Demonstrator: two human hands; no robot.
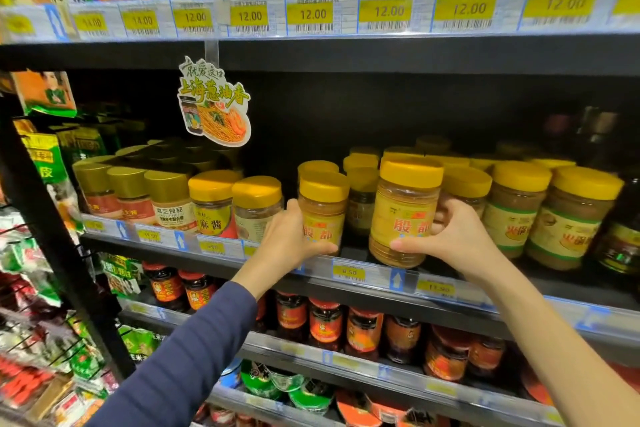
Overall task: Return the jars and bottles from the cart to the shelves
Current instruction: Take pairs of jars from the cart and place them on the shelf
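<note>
My left hand [290,240] grips a small yellow-lidded jar [323,208] with a yellow label, standing at the front of the middle shelf [363,276]. My right hand [450,236] wraps a larger yellow-lidded jar [403,211] of the same brand just to its right, its base at the shelf's front edge. Both jars are upright. The cart is out of sight.
More yellow-lidded jars [512,208] fill the shelf to the right, gold-lidded jars [166,198] to the left. A paper promo sign [214,104] hangs above. Red-labelled sauce jars [325,326] line the shelf below. Packets hang on hooks [31,288] at far left.
</note>
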